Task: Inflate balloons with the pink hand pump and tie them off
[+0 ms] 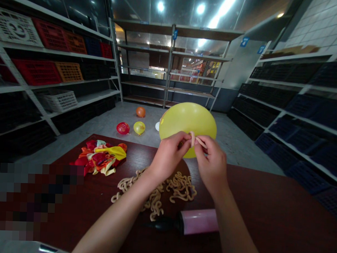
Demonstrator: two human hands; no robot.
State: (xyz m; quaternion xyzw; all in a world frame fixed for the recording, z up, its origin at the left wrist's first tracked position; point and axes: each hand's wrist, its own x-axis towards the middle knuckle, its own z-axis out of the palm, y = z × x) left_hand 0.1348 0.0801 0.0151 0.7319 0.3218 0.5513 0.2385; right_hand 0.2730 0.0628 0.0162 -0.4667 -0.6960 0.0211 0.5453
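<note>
A large inflated yellow balloon [189, 120] is right behind my two hands, above the table's far edge. Fingers of my left hand [171, 152] pinch a beige cord [192, 138] at the balloon's near side. My right hand [213, 161] pinches the same cord, its end sticking out between thumb and fingers. The balloon's neck is hidden by the hands and cord. Below them, curly beige cords [181, 186] lie in loose piles on the dark red table [265, 203]. A pink pump [200, 221] with a black nozzle lies under my right forearm.
Uninflated balloons [102, 157] are heaped on the table's left side. On the floor beyond are an orange balloon [140, 112], a red balloon [122, 128] and a small yellow balloon [139, 128]. Shelves with crates [46, 72] stand at left and right.
</note>
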